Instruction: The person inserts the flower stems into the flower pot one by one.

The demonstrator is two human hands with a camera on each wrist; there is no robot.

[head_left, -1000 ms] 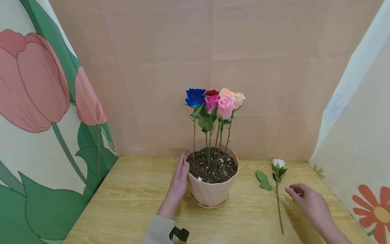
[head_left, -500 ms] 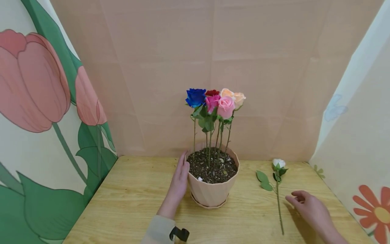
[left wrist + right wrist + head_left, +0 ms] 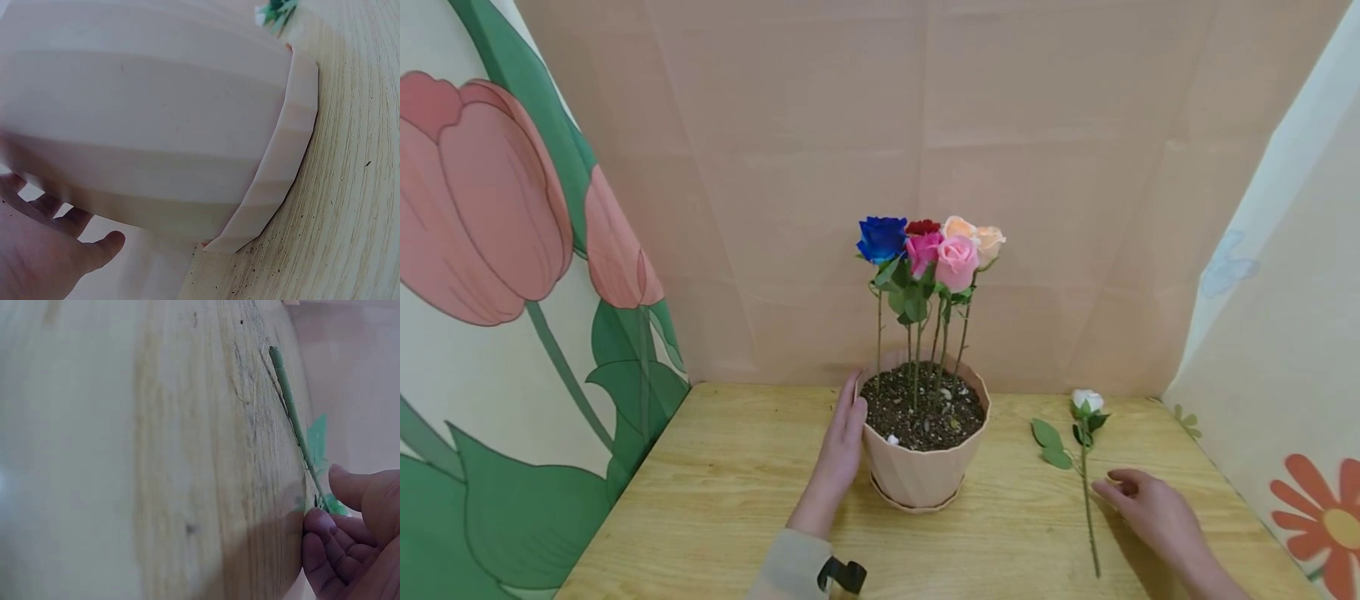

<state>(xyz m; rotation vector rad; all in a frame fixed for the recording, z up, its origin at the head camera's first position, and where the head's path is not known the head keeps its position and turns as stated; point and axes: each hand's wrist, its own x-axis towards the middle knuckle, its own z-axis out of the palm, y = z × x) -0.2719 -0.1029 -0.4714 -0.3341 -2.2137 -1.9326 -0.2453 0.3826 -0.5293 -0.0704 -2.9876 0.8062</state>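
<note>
A pale pink flowerpot [image 3: 917, 477] full of dark soil stands upright in a matching saucer [image 3: 281, 156] on the wooden table. Several artificial roses rise from the soil, among them a blue rose [image 3: 882, 240] and a pink rose [image 3: 957, 263]. My left hand [image 3: 838, 446] rests along the pot's left side, fingers extended against its wall near the rim. To the right lies a white rose [image 3: 1087, 403], its stem [image 3: 290, 406] pointing toward me. My right hand [image 3: 1153, 510] hovers just right of that stem, fingers loosely bent, thumb apart from the index finger, nothing held.
The light wood table [image 3: 722, 492] ends at a pinkish backdrop [image 3: 790, 192]. Walls with painted flowers stand on both sides, a large tulip [image 3: 482, 200] at left. Dark specks dot the wood by the saucer in the left wrist view.
My right hand drifts down a little along the stem, then slightly left, closer to it. The left hand, pot and white rose stay put.
</note>
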